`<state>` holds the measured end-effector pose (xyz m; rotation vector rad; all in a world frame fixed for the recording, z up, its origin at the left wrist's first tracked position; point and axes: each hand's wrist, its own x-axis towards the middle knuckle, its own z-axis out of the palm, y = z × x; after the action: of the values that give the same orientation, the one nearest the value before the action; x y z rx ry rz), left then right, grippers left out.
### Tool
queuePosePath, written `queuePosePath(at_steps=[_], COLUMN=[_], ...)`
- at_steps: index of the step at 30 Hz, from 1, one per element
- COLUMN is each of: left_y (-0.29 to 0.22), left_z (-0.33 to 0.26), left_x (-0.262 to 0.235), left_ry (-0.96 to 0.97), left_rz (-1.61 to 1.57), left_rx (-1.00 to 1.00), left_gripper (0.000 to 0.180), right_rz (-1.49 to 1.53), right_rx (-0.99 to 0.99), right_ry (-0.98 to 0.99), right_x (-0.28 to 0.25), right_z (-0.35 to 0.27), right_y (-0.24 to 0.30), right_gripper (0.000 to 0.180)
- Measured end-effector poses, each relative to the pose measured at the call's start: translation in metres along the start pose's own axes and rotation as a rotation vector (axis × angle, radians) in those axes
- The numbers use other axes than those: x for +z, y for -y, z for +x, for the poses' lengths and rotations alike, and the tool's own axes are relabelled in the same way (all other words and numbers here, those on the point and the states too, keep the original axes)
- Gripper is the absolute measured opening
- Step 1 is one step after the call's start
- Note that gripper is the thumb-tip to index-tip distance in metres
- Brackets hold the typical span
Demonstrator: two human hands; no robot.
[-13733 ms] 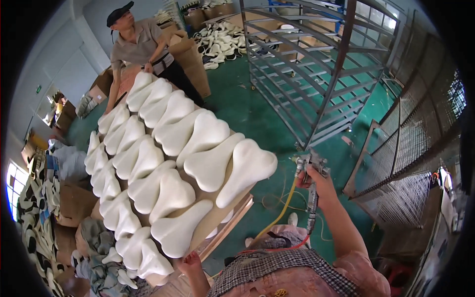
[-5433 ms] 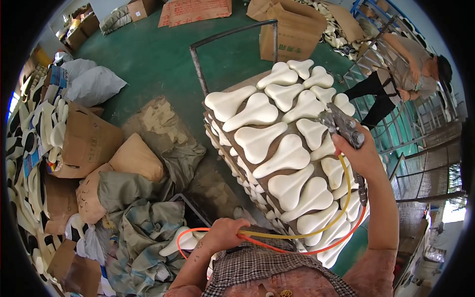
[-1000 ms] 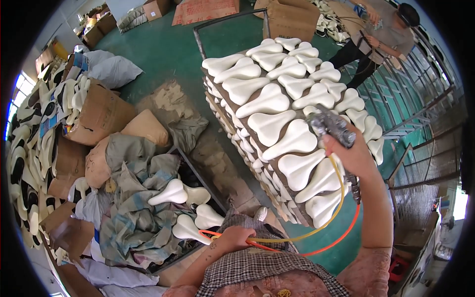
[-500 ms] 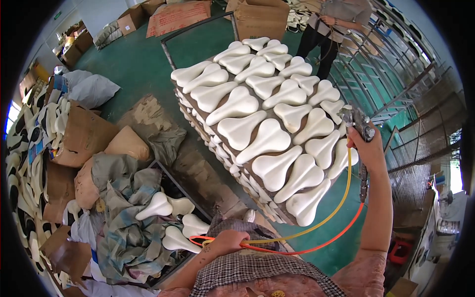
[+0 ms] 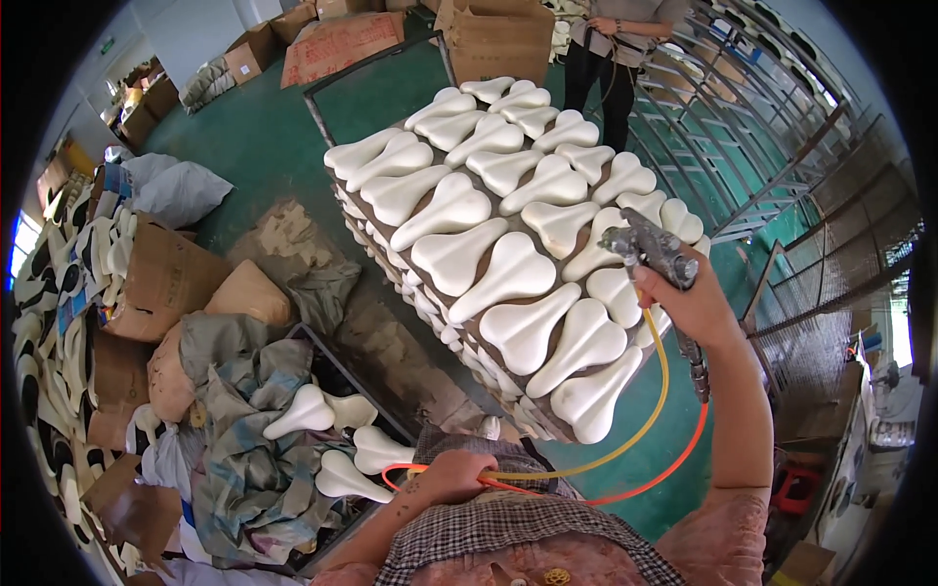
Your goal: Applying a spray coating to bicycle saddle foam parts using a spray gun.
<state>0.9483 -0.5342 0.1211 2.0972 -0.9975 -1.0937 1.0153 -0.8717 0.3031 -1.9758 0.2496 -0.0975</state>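
Note:
My right hand (image 5: 692, 298) is wrapped round the grip of a metal spray gun (image 5: 653, 246), held above the right side of a loaded cart. White bicycle saddle shapes (image 5: 516, 264) lie in rows over the cart's top, with more layers stacked beneath. A yellow hose (image 5: 662, 376) and an orange hose (image 5: 674, 477) hang from the gun and curve back toward my waist. Down by my apron, my left hand (image 5: 455, 477) is closed round both hoses. Whether any spray leaves the nozzle, I cannot tell.
Left of me, a crumpled grey-green cloth (image 5: 244, 430) has several loose saddle shapes (image 5: 305, 410) beside it. Cardboard boxes (image 5: 161, 273) and heaped saddles line the far left. Another person (image 5: 606, 59) stands beyond the cart, near metal racks (image 5: 743, 127).
My right hand and the spray gun have moved left, further over the saddles, and the gun has turned. My left hand keeps hold of the hoses. The whole view has shifted slightly.

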Motion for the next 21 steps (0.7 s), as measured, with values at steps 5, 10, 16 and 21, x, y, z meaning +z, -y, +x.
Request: queuePosePath(at_steps=[5, 10, 16, 21], left_y=[0.002, 0.003, 0.005, -0.007], left_z=[-0.017, -0.049, -0.074, -0.087], left_x=[0.015, 0.044, 0.072, 0.084], left_ry=[-0.005, -0.026, -0.025, 0.004], left_rz=[-0.020, -0.058, -0.070, -0.039], left_rx=[0.009, -0.023, -0.021, -0.041], left_gripper=[0.033, 0.028, 0.029, 0.030], right_rz=[-0.097, -0.003, -0.074, 0.044], right_rx=[0.017, -0.028, -0.009, -0.067], right_ry=[-0.172, 0.062, 0.012, 0.237], right_x=[-0.003, 0.036, 0.040, 0.062], right_z=[-0.012, -0.056, -0.071, -0.104], right_y=[0.005, 0.033, 0.034, 0.049], right_gripper=[0.041, 0.022, 0.039, 0.041])
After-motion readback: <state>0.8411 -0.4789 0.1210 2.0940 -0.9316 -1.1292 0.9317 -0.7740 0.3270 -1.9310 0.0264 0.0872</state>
